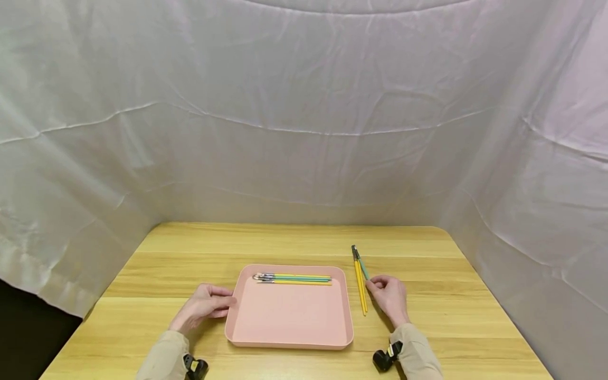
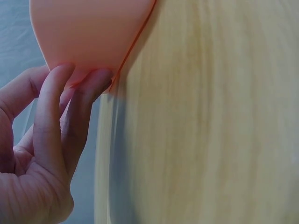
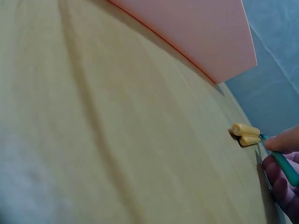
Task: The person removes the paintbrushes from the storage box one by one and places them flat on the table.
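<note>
Head view: left hand [image 1: 204, 304] at the left side of the pink tray [image 1: 290, 316], a digit over the rim and the others on the outer wall; reads as a pinch on the rim. Left wrist view backs that up, fingertips [image 2: 100, 79] touching the wall from outside. Right hand [image 1: 390, 298] is right of the tray, pinching a green-handled brush [image 1: 364, 269] between thumb and fingers; right wrist view shows the handle end sticking out of the grip. Two yellow-handled brushes [image 1: 359, 285] lie just left of that hand, on the wood table [image 1: 451, 295], beside the tray's right wall, heads pointing away from the person. Green brush's head is next to theirs; too small to tell if they touch. Inside the tray, a row of brushes [image 1: 299, 280], yellow and green handles, lies along the far side, heads left. Exact count unclear, they bunch up. Grey curtain [image 1: 304, 158] behind the table.
</note>
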### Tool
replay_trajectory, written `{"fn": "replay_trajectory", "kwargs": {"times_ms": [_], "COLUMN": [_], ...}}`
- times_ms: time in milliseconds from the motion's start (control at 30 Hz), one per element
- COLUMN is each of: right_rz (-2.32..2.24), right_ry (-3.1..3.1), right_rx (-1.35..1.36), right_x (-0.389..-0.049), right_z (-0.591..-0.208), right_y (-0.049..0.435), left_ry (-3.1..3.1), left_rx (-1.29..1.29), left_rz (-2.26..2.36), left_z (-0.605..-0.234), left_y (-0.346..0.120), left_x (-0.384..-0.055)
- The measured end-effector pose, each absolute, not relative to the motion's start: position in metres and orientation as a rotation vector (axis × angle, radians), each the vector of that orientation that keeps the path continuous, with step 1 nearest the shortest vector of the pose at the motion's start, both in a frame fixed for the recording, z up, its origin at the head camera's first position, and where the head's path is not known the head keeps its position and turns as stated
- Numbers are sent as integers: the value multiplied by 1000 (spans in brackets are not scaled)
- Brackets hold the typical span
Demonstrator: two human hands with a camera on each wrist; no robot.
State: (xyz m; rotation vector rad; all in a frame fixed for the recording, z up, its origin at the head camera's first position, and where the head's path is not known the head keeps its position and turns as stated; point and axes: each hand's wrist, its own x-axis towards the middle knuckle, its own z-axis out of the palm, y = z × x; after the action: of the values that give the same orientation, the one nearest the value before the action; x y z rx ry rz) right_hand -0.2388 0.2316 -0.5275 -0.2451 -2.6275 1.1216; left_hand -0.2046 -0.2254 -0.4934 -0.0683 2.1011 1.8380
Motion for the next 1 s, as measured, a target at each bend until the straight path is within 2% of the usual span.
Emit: {"fn": "replay_trajectory", "kwargs": {"times_ms": [1000], "right_rz": [988], "right_ry": [-2728], "right_rx": [-170], "right_x": [-241], "right_z": [-524], "right_y": [228], "left_ry": [2061], "left_rx": [-46], "left_rz": [1870], "left_z": [-493], "left_y": [-225], "left_x": [-203]}}
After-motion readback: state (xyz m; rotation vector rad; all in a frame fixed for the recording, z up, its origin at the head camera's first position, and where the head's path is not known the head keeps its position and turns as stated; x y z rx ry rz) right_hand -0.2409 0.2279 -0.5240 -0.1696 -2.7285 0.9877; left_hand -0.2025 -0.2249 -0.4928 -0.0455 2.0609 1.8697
